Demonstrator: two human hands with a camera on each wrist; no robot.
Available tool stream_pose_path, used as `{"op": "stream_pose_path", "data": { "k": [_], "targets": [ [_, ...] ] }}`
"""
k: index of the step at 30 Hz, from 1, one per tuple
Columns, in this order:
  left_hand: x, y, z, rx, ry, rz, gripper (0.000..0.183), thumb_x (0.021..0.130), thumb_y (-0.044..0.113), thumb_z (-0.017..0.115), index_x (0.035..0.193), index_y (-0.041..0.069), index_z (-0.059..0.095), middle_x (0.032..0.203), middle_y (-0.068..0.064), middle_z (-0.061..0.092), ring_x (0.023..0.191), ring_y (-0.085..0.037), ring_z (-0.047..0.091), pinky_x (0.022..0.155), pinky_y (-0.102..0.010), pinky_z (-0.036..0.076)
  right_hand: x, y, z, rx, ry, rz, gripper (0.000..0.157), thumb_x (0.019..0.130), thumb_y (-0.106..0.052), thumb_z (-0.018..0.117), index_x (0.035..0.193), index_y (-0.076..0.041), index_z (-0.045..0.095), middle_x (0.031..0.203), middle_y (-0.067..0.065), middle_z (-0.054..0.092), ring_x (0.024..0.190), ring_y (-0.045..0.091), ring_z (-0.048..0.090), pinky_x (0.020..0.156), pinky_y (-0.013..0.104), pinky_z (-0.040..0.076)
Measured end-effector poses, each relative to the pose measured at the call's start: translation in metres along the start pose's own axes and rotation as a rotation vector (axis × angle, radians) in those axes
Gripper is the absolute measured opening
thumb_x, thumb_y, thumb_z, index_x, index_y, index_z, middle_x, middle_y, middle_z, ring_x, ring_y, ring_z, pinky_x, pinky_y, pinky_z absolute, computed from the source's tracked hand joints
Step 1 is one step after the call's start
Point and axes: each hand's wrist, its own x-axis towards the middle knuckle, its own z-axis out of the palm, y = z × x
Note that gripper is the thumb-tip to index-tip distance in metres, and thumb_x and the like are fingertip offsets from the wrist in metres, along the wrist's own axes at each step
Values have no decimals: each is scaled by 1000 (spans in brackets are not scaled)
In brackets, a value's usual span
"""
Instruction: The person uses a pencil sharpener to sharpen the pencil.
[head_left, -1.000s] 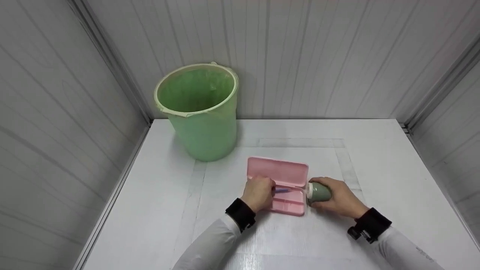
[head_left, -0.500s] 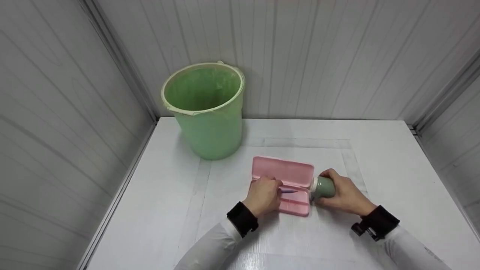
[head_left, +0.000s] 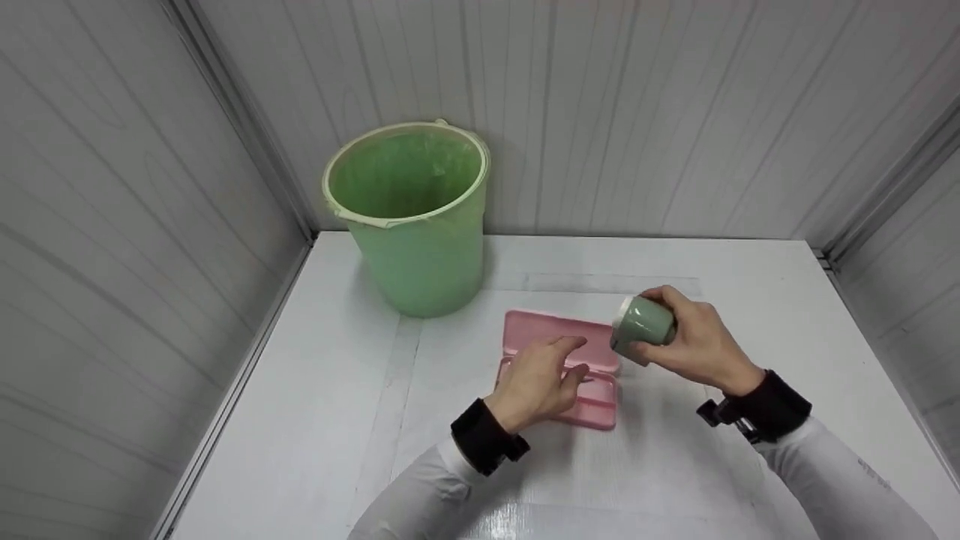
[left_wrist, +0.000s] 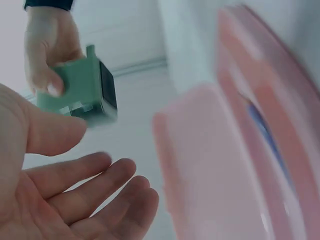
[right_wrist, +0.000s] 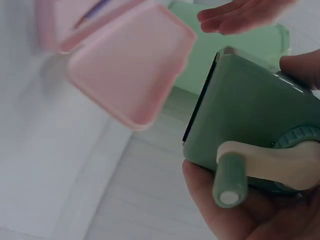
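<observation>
My right hand (head_left: pixel 705 349) grips a green crank pencil sharpener (head_left: pixel 646 322), raised over the table just right of the pencil case. In the right wrist view the sharpener's cream crank arm (right_wrist: pixel 265 159) with its green knob faces the camera, and the thumb and fingers hold the body from both sides. My left hand (head_left: pixel 534 384) hovers over the pink pencil case (head_left: pixel 596 414), its fingers loosely spread and holding nothing. The case lies with its lid folded back. Inside it rests a blue pencil (left_wrist: pixel 267 135), mostly covered by the left hand in the head view.
A tall green bucket (head_left: pixel 420 266) with a pale rim stands at the back left, behind the case. The white table (head_left: pixel 315 420) is bounded by grey panelled walls (head_left: pixel 585 112) at the back and sides. Strips of clear tape mark the tabletop.
My right hand has lifted the sharpener up and away from the case's right edge, tilting it. The left hand has let go of the pencil in the case, and its fingers have opened out.
</observation>
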Motion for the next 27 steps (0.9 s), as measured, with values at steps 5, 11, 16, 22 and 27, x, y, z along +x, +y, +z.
{"op": "stream_pose_path", "data": {
  "k": [5, 11, 16, 22, 27],
  "targets": [
    [3, 11, -5, -137, 95, 96, 55, 105, 21, 75, 152, -3, 61, 143, -17, 77, 126, -31, 79, 110, -41, 63, 13, -14, 0, -45, 77, -38, 57, 79, -12, 94, 128, 3, 70, 101, 16, 82, 81, 21, 73, 69, 30, 57],
    [7, 24, 0, -167, 152, 119, 75, 102, 27, 79, 161, -6, 48, 156, -21, 68, 139, -31, 72, 118, -40, 58, 23, -23, 9, -92, 126, -60, 59, 81, -16, 96, 131, 6, 72, 100, 19, 84, 80, 28, 78, 68, 37, 61],
    [10, 33, 7, -171, 158, 46, 93, 101, 38, 81, 167, -8, 35, 169, -23, 54, 151, -31, 63, 127, -41, 51, 25, -30, 13, -60, 98, -31, 65, 86, -19, 93, 139, 11, 69, 105, 20, 84, 82, 28, 81, 70, 33, 62],
    [16, 33, 13, -190, 201, -61, 112, 96, 43, 85, 172, -10, 21, 173, -24, 46, 152, -29, 59, 126, -41, 52, 21, -43, 17, 95, -9, -5, 70, 97, -17, 84, 153, 15, 56, 131, 27, 80, 100, 39, 85, 79, 36, 69],
    [24, 26, 12, -170, 288, -82, 106, 92, 37, 87, 167, -9, 30, 155, -21, 61, 131, -27, 68, 113, -41, 59, 18, -54, 20, 176, 21, 14, 62, 95, -7, 80, 152, 9, 62, 131, 26, 81, 97, 40, 86, 74, 23, 66]
  ]
}}
